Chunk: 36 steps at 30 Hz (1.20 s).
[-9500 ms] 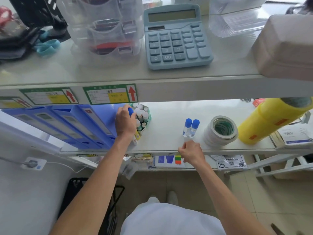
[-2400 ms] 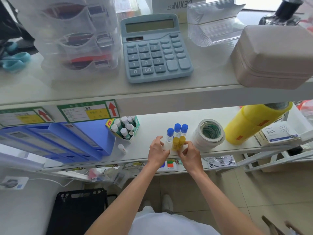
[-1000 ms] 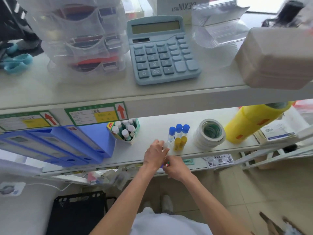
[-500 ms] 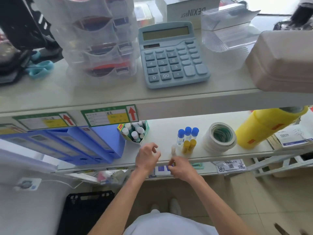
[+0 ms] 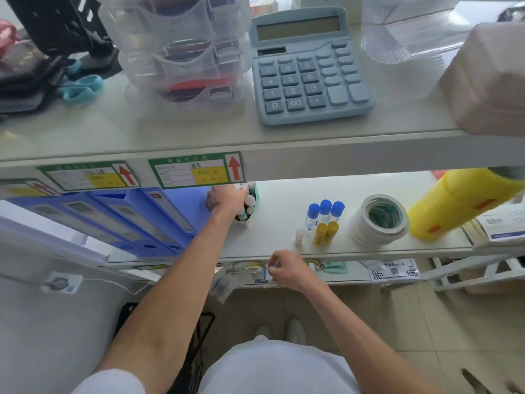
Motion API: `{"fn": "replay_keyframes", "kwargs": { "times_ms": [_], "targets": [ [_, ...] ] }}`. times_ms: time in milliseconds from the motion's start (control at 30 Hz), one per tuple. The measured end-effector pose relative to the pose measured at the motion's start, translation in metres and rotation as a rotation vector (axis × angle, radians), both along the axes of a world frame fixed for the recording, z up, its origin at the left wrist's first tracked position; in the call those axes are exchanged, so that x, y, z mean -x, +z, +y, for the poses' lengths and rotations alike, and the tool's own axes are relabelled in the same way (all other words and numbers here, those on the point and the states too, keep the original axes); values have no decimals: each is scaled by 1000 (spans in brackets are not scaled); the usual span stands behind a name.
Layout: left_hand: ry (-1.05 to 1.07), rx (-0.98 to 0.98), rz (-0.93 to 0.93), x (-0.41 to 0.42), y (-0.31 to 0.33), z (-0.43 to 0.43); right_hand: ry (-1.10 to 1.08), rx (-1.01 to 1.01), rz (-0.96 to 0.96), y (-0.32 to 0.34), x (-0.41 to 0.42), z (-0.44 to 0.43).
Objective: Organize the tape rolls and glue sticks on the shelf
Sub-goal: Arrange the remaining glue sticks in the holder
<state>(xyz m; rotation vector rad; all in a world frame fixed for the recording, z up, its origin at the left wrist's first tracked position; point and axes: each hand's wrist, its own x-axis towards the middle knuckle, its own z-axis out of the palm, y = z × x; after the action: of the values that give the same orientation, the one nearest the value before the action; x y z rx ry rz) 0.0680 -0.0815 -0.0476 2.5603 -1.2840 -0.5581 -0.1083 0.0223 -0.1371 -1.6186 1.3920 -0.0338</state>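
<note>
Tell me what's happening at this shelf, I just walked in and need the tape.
A person is sorting glue sticks on the lower shelf. The left hand reaches into the box of glue sticks; the right hand rests at the shelf edge. Six sticks stand grouped beside the stacked tape rolls, which nobody is touching.

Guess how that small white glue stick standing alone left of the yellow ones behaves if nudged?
The small white glue stick stands upright, narrow for its height, so it probably tips easily. Being round, it would likely roll across the smooth shelf once down. It stands apart from the yellow glue sticks, which won't steady it.
</note>
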Motion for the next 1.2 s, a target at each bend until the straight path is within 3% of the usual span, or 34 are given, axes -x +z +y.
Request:
{"fn": "replay_keyframes", "kwargs": {
  "times_ms": [167,267,467,533,600,700,867,1200],
  "targets": [
    [13,-188,49,8,19,-9,-31,23,-5,0,-2,-5],
    [-15,-206,1,14,33,-6,-28,21,-31,4,-6,-8],
    [-182,-172,-84,14,42,7,-32,49,-59,8,-11,-7],
    [-386,-207,-59,13,47,12,-62,79,-66,8,-13,-5],
    [-443,-156,-47,9,60,23,-124,149,-83,7,-15,-2],
    [-491,81,-326,6,88,51,-272,306,-184,15,-21,0],
    [-593,214,-278,18,81,94,-252,525,-315,30,-30,2],
    [-606,161,-49,20,21,101,-278,532,-105,13,-19,17]
  ]
}}
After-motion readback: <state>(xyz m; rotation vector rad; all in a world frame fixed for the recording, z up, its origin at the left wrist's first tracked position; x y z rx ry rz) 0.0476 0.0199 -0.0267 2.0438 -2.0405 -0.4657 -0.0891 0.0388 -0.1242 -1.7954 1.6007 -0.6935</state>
